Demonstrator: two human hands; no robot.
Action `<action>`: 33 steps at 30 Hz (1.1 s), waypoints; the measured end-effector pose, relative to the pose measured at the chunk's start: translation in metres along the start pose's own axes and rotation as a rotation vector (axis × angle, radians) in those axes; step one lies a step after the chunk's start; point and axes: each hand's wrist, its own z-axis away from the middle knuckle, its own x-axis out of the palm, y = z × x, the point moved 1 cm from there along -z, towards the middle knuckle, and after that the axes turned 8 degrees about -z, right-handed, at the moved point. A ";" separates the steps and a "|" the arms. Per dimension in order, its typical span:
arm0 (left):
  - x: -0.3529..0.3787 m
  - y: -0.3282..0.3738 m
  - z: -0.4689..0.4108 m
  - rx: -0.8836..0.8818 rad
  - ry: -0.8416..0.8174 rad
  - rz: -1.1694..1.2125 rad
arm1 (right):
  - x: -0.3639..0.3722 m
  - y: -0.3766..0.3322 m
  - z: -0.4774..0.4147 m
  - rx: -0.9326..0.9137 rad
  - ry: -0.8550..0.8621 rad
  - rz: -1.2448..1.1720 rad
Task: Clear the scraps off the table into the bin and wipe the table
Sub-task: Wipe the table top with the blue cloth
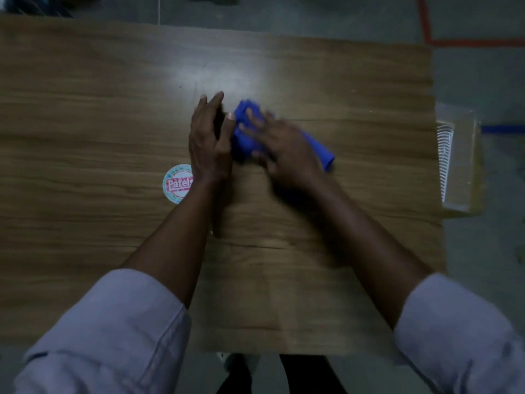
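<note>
Right grip (pixel 284 149) presses flat, fingers spread, on the blue cloth (pixel 243 142); left grip (pixel 208 140), fingers straight, touches it on the desk (pixel 85 109)

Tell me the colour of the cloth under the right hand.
The cloth is plain blue, with no pattern; the head view shows it best.

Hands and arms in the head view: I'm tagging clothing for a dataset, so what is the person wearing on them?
The left hand and right hand are bare, ungloved; no watch or ring shows, though the right one is blurred. The left sleeve and right sleeve are pale lilac-grey shirt cloth, pushed up to leave the forearms bare.
</note>
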 end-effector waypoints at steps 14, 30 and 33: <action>-0.063 -0.030 0.103 -0.004 -0.171 0.069 | -0.014 0.025 -0.007 0.243 0.036 0.063; -0.105 -0.036 0.219 0.102 -0.155 -0.032 | 0.055 -0.128 0.212 0.147 0.052 0.004; -0.102 -0.040 0.219 0.098 -0.148 -0.032 | 0.044 -0.093 0.175 0.284 0.152 -0.007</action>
